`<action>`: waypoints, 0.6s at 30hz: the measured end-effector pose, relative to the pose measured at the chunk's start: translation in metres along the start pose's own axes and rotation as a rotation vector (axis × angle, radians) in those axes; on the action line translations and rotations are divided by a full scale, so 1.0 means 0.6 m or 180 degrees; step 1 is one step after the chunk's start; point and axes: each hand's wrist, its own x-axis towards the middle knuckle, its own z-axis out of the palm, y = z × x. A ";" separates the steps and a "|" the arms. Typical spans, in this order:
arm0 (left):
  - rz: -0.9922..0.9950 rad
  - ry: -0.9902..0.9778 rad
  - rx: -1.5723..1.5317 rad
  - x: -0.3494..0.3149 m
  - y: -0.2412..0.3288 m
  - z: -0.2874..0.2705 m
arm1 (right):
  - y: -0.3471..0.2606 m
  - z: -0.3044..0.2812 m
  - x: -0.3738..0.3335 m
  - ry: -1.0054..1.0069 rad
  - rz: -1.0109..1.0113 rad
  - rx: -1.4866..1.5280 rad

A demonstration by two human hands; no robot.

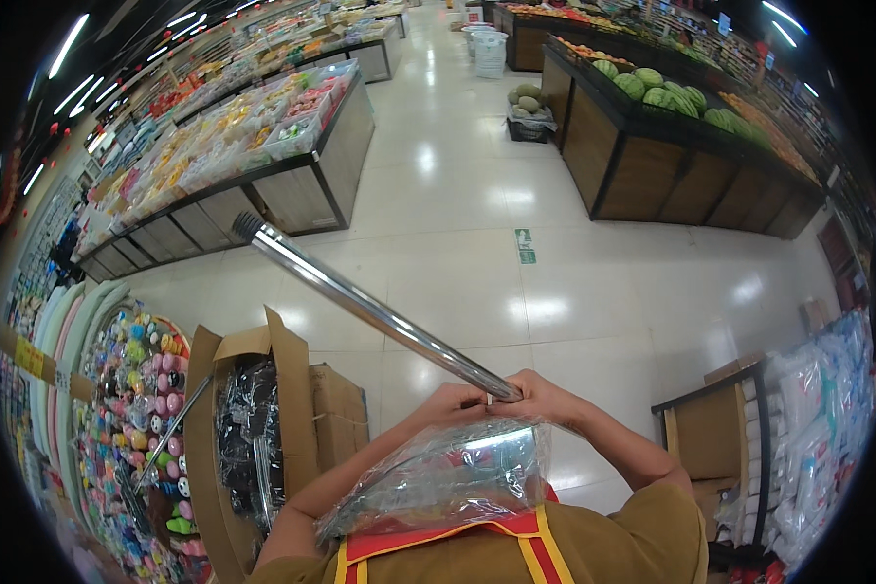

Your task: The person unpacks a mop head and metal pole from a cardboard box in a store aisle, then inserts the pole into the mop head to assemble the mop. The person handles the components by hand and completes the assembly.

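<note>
A shiny metal pole (380, 311) slants from my hands up to the far left, ending in a black ribbed tip. My left hand (455, 402) and my right hand (543, 397) meet at its near end, fingers closed around it. Just below them, a crinkled clear plastic bag (448, 477) lies between my forearms and against my red and yellow apron. Through the plastic something pale and glossy shows, but its kind cannot be made out. The pole's very end is hidden by my fingers.
To my left stands an open cardboard box (297, 419) of dark plastic-wrapped goods, beside a rack of colourful toys (156, 409). A shelf (754, 428) with wrapped packs is at right. Ahead are a packaged-goods counter (336, 180), a watermelon stand (642, 146) and a melon basket (530, 131).
</note>
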 end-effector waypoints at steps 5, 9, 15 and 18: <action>-0.0040 0.0076 -0.0537 -0.001 0.006 0.010 | 0.004 -0.001 -0.004 0.0060 0.0274 0.0036; 0.0103 0.0012 -0.0378 0.012 -0.017 0.012 | -0.005 0.007 -0.007 0.0112 0.0164 0.0020; -0.0119 -0.0125 -0.0426 0.012 -0.017 0.006 | 0.027 0.007 -0.002 0.0096 0.0011 0.0133; -0.0146 -0.0143 -0.0422 0.009 -0.018 0.004 | 0.014 0.012 -0.004 0.0106 -0.0025 0.0179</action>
